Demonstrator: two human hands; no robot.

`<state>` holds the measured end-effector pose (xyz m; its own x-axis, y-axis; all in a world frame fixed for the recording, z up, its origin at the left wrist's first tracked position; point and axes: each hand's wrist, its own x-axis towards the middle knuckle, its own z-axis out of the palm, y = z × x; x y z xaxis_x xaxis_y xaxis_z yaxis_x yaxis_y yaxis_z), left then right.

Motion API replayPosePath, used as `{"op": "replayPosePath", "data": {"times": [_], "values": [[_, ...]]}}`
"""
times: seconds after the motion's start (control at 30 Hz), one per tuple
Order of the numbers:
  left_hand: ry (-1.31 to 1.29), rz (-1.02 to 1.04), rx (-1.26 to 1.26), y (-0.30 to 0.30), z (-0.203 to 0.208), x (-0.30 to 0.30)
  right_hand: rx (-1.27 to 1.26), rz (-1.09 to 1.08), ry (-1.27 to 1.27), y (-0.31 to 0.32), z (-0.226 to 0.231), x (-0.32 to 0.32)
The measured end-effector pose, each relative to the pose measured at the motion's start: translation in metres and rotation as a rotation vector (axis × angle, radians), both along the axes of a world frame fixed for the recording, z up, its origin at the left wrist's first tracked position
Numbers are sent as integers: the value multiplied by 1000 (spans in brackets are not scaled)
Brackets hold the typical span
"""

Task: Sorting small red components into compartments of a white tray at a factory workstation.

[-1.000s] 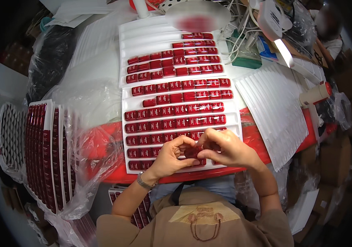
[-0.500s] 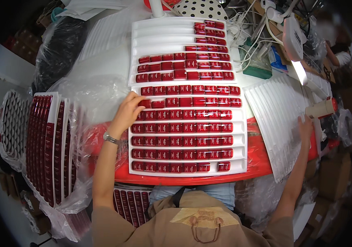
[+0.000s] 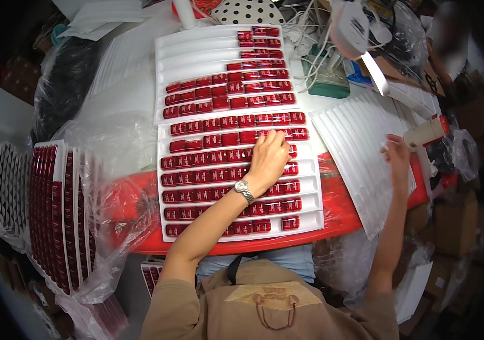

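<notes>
Two white ribbed trays lie end to end on the table, a far tray [image 3: 196, 54] and a near tray [image 3: 311, 198]. Both carry rows of small glossy dark red containers [image 3: 219, 157] with pale print. My left hand [image 3: 270, 158], with a metal watch on its wrist, reaches across the near tray. Its bent fingers close over a container in that tray's second row, right of the middle; the hand covers parts of the rows below. Off to the right, my right hand [image 3: 398, 156] is raised with fingers apart and nothing in it, beside a cream cylinder with a red end [image 3: 428, 133].
Stacked clear ribbed trays [image 3: 355, 158] lie at the right. A lamp [image 3: 351, 31] and tangled white cables [image 3: 313, 34] crowd the far right. Upright filled trays in plastic wrap [image 3: 55, 215] stand at the left. Red covering [image 3: 242, 246] edges the table's front.
My left hand has gone from the left end of the near tray's second row to right of its middle. My right hand has come off the cream cylinder's side. The view has shifted.
</notes>
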<state>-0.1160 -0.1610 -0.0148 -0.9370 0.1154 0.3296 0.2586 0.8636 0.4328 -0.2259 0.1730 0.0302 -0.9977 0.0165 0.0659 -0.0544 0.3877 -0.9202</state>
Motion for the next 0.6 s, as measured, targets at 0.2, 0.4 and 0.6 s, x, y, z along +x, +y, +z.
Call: {"op": "replayPosePath", "data": {"times": [0.2, 0.4, 0.6], "values": [[-38, -107, 689, 7, 30, 18, -503, 208, -43, -140, 9, 82], [24, 50, 882, 19, 16, 24, 31, 428, 270, -166, 3, 106], [80, 66, 170, 6, 10, 0, 551, -106, 347, -12, -6, -14]]}}
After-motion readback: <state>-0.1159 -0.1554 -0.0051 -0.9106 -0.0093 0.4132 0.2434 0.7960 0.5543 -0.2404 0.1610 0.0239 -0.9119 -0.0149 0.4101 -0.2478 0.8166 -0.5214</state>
